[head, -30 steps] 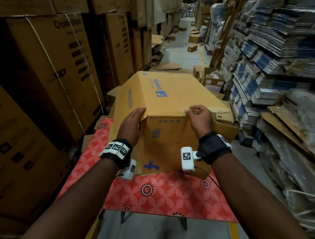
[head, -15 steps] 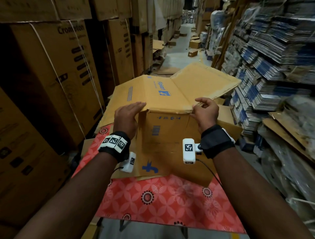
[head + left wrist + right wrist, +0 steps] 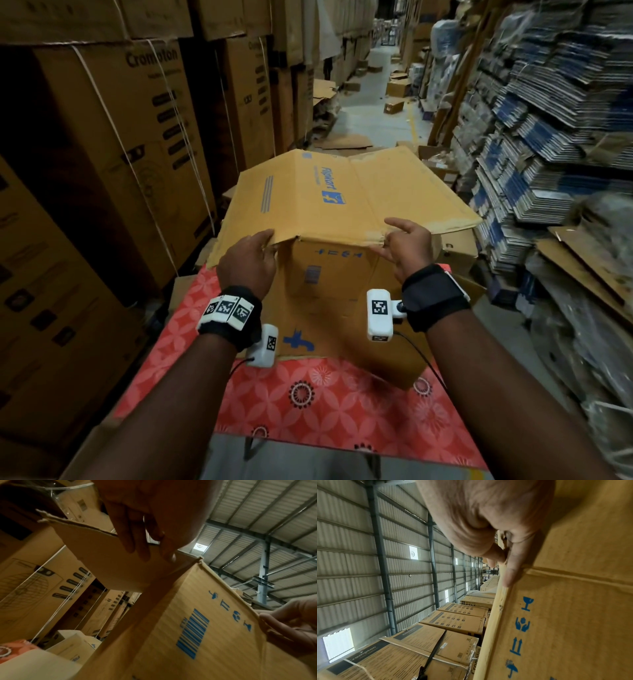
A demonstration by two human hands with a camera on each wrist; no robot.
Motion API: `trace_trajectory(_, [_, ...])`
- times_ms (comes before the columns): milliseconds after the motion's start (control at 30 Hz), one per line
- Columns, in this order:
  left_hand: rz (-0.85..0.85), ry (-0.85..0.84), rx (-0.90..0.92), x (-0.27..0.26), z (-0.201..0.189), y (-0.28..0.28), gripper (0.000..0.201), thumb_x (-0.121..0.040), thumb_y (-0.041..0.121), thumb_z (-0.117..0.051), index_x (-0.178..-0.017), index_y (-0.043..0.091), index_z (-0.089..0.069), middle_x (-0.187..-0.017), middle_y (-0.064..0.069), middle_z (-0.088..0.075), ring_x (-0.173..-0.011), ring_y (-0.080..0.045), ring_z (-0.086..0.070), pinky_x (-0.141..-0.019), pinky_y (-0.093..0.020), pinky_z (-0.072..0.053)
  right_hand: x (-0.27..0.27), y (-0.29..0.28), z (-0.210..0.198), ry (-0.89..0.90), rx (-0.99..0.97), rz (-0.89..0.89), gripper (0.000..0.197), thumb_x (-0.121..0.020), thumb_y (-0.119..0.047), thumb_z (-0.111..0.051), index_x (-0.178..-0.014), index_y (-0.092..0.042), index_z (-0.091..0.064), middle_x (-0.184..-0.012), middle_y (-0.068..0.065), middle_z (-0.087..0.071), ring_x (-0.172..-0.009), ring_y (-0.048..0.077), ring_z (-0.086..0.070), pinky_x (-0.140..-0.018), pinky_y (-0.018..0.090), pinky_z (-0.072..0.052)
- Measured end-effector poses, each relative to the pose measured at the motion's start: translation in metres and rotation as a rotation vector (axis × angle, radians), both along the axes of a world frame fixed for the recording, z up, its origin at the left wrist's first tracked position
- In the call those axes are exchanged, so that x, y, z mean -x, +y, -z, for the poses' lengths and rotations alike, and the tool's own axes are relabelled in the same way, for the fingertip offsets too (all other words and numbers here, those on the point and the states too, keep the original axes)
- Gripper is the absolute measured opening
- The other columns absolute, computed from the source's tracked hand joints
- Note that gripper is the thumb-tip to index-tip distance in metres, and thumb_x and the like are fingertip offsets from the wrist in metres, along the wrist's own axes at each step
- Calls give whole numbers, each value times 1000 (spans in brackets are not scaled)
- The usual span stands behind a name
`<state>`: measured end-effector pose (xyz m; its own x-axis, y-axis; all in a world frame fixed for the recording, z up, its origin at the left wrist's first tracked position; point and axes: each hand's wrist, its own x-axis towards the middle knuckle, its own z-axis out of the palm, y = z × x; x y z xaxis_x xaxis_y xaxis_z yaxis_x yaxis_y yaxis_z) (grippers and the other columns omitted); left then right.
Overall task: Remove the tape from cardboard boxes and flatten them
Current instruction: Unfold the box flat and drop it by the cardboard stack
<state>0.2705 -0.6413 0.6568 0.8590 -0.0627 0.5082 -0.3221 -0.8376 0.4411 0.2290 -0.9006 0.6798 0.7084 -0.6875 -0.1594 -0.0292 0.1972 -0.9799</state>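
Note:
A tan cardboard box [image 3: 325, 202] with blue print stands on a table with a red patterned cloth [image 3: 325, 404]. Its top panel and right panel spread out almost flat, and the near face hangs below them. My left hand [image 3: 269, 241] reaches under the near left flap, and in the left wrist view its fingers [image 3: 135, 540] lie straight against the flap's underside. My right hand [image 3: 390, 240] pinches the near right corner of the top edge. There its thumb [image 3: 513, 568] lies on the printed face of the box [image 3: 573, 615], with a finger behind the edge.
Tall strapped cartons [image 3: 113, 154] wall in the left side. Stacks of flattened cardboard [image 3: 548, 137] fill the right, with loose sheets [image 3: 589, 274] leaning out. Small boxes [image 3: 455, 246] sit just past the table. Loose boxes [image 3: 394, 106] litter the aisle behind.
The box has lost its square shape: its right panel swung up half a second ago and now lies lower, nearly level with the top. Both hands stay at the near corners.

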Motion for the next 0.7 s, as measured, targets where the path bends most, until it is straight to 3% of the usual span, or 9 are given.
trace_trajectory(133, [40, 56, 221, 10, 9, -2, 34, -97, 37, -51, -128, 31, -62, -99, -7, -74, -87, -26, -67, -69, -31, -53, -5, 4, 6, -4, 28, 36, 41, -89, 13, -44, -100, -16, -70, -118, 18, -58, -76, 22, -66, -63, 33, -61])
trace_trajectory(267, [91, 91, 317, 14, 15, -9, 38, -97, 33, -54, -134, 25, -57, -88, -12, -73, -79, -24, -65, -67, -23, -39, -3, 8, 10, -13, 110, 29, 40, -91, 8, -43, -101, -18, -72, -116, 15, -62, -59, 13, -65, -64, 33, -62])
trace_trajectory(367, [126, 191, 566, 9, 15, -16, 38, -96, 31, -56, -133, 22, -59, -120, -3, -68, -107, -9, -61, -90, -18, -43, 1, 11, 10, -29, 123, 21, 39, -92, 7, -43, -102, -18, -72, -121, 15, -62, -66, 15, -69, -67, 36, -62])
trace_trajectory(433, [121, 244, 784, 4, 14, -23, 38, -93, 33, -59, -128, 19, -63, -126, 0, -65, -117, -10, -59, -101, -30, -47, 4, 13, 9, -36, 126, 7, 38, -92, 6, -43, -104, -17, -71, -119, 16, -62, -67, 16, -69, -68, 36, -62])
trace_trajectory(500, [92, 305, 1086, 1, 8, -31, 36, -90, 28, -63, -123, 13, -66, -122, -5, -67, -110, -16, -64, -93, -37, -54, 6, 15, 7, -45, 120, -1, 37, -93, 5, -43, -106, -17, -70, -119, 14, -63, -75, 19, -70, -70, 37, -62])
trace_trajectory(567, [73, 358, 1364, -2, 2, -39, 32, -91, 14, -65, -121, 4, -65, -118, -14, -67, -103, -21, -67, -84, -33, -58, 8, 16, 6, -52, 111, -3, 36, -93, 5, -44, -105, -18, -70, -118, 13, -63, -79, 21, -70, -69, 36, -62])
trace_trajectory(700, [79, 421, 1558, -5, -10, -47, 30, -90, 3, -63, -120, 4, -63, -115, -17, -66, -104, -25, -66, -79, -28, -58, 13, 15, 4, -84, 23, -3, 37, -92, 5, -45, -104, -21, -68, -108, 12, -60, -75, 17, -64, -65, 29, -59])
